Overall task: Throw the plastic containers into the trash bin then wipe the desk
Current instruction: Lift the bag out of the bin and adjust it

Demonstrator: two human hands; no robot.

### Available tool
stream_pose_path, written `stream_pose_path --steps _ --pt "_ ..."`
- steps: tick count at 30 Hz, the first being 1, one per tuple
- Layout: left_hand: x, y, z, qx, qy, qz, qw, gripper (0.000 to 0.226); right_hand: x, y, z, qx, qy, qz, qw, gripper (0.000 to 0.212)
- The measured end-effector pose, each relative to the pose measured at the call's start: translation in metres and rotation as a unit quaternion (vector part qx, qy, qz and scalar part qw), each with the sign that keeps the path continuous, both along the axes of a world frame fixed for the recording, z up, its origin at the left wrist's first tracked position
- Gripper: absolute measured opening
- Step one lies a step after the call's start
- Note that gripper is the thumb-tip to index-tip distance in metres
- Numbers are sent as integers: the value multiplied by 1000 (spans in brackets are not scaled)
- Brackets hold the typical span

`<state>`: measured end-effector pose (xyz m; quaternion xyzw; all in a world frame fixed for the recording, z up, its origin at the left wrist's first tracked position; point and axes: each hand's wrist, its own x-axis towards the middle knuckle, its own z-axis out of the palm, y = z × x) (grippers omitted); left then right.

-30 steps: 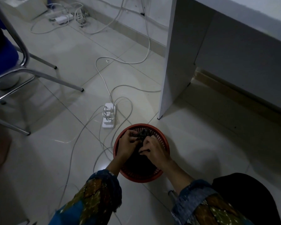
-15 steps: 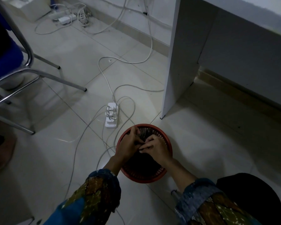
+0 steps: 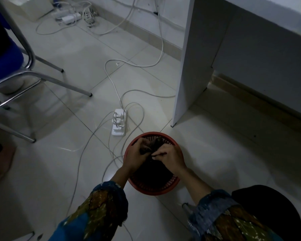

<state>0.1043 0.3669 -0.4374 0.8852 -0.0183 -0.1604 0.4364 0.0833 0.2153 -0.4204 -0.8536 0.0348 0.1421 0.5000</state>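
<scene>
**Both hands on dark wad at bin mouth**

Near edge: patterned sleeves [image 3: 97, 211], both forearms reaching fwd/down. L hand [image 3: 136, 154] + R hand [image 3: 171, 158] are over the opening of the red mesh trash bin [image 3: 153, 189]. Fingers curled on both, each pinching the same dark crumpled material [image 3: 155, 144], which pokes up toward the bin's far rim. Hands nearly touching. Bin interior v. dark, so can't tell if the plastic containers are in there; none identifiable. Bin stands upright on tiled floor [image 3: 215, 145], near the foot of the desk side panel [image 3: 191, 66], not touching it. White power strip [image 3: 119, 123] sits just beyond the bin to the left, plugs in. White cables [image 3: 108, 76] loop round it, some passing the bin's left side. Further left: chair [image 3: 5, 63], blue seat, metal legs. Far end by wall: more adapters [image 3: 69, 17] + cable tangle.
</scene>
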Motion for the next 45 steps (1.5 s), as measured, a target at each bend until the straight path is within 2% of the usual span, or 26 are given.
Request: stream_pose_path --steps 3,5,8,10,13,15,21,25,28,30,32,34,36,39,41,42,44,45 --pt "2 -3 6 -45 43 59 996 25 -2 0 -9 -36 -8 59 998 17" --pt "4 -3 6 -48 63 72 994 21 -3 1 -9 -19 -4 2 1000 16" --pt "6 -2 4 -62 105 77 990 24 0 1 -2 80 39 -188 978 10" --pt "5 -4 3 -91 123 97 984 24 2 1 0 155 88 -260 949 12" --pt "4 -7 4 -140 139 134 971 24 4 3 5 312 158 -292 890 21" --pt "4 -8 5 -167 159 154 961 24 4 4 5 357 179 -271 876 22" --pt "0 -6 4 -227 169 224 933 27 2 7 -4 246 204 -240 917 28" --pt "-2 -4 6 -197 111 244 943 26 3 7 -6 226 243 -216 918 14" --pt "0 2 10 -105 44 190 975 21 1 5 -7 237 272 -210 909 35" --pt "3 10 11 -35 3 134 990 18 0 2 -6 116 236 -176 949 41" --pt "6 16 13 15 -22 76 997 16 -2 -1 -7 -18 162 -104 981 30" --pt "10 21 12 62 -37 14 997 17 -4 -1 -10 -98 127 -45 986 12" --pt "15 27 10 114 -35 -41 992 22 -3 0 -9 -152 111 -4 982 21" --pt "19 32 7 161 -6 -83 983 29 -1 0 -6 -194 103 4 976 21" --pt "17 28 8 152 19 -62 986 27 -3 -1 -8 -170 110 -24 979 37" --pt "15 24 9 123 44 -30 991 25 -5 -2 -10 -145 111 -39 983 38" --pt "12 17 12 9 126 67 990 24 -7 -5 -12 -115 102 -35 988 28" --pt "11 13 14 -63 177 111 976 22 -7 -7 -12 -113 90 -22 989 25"
